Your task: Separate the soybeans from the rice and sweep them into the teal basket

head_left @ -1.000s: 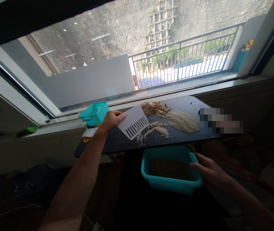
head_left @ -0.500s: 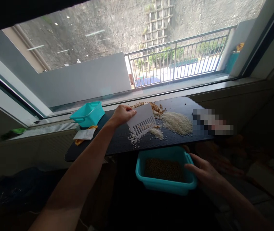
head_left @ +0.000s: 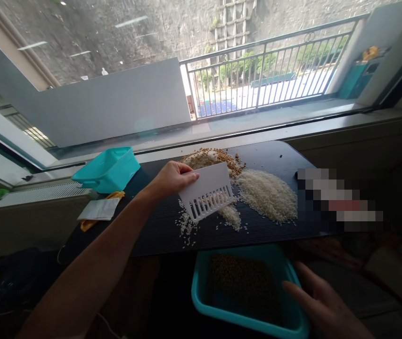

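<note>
Judged part done: white rice (head_left: 267, 195) heaped apart, brown-and-white mix (head_left: 201, 158) left unseparated. Slotted white scraper (head_left: 208, 181) pinched in left hand (head_left: 177, 179), held over scattered grain (head_left: 186, 230); teal tub (head_left: 243, 322) of brown grains (head_left: 232, 278) gripped at one end by right hand (head_left: 316, 294), before dark table (head_left: 158, 233) set along windowsill (head_left: 222, 140); room dim

metal railing (head_left: 261, 75) | green bushes (head_left: 248, 64) beyond it | rock wall (head_left: 172, 35) | radiator grille (head_left: 47, 192), left

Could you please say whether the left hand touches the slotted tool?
Touching: in the head view, the left hand grips the slotted tool by its edge.
</note>
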A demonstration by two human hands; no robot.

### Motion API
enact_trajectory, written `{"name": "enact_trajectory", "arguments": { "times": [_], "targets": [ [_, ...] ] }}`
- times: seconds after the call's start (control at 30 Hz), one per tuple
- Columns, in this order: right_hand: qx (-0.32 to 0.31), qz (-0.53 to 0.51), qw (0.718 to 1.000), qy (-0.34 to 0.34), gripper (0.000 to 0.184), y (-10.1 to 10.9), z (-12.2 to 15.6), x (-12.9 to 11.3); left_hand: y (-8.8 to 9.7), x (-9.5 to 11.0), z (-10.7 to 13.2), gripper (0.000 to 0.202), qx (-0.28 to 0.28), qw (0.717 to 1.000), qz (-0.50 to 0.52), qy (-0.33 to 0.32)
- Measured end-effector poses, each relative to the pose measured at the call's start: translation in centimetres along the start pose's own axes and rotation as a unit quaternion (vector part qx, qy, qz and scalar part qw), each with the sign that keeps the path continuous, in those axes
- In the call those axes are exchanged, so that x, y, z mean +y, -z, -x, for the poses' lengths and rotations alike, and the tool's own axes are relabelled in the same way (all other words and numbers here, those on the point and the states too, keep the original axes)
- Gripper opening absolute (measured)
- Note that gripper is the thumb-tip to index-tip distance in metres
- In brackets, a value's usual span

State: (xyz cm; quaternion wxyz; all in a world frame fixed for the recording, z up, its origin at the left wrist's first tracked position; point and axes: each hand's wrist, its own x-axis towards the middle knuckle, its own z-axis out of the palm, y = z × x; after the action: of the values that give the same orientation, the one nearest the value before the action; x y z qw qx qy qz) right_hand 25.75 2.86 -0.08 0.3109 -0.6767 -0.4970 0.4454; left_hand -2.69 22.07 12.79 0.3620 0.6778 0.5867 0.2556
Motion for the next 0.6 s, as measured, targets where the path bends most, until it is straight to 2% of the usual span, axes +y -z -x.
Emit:
{"name": "enact_trajectory", "arguments": {
  "times": [0.1,0.27,0.43,0.6],
  "targets": [
    [-0.020,-0.012,0.999,-0.022,0.048,-0.1,0.1,-0.7,-0.1,-0.2,-0.2,0.026,-0.013,1.000,0.010,0.010],
    [0.038,-0.026,0.999,-0.011,0.049,-0.5,0.3,-1.2,-0.3,-0.4,-0.7,0.029,-0.028,1.000,0.004,0.007],
    [0.028,0.003,0.999,-0.045,0.046,-0.3,0.4,-1.6,-0.4,0.0,-0.8,0.029,-0.048,0.999,0.003,0.004],
    [0.071,0.002,0.997,-0.025,0.049,-0.5,0.4,-1.5,-0.5,0.7,-0.6,0.027,-0.065,0.998,-0.013,-0.007]
  ]
}}
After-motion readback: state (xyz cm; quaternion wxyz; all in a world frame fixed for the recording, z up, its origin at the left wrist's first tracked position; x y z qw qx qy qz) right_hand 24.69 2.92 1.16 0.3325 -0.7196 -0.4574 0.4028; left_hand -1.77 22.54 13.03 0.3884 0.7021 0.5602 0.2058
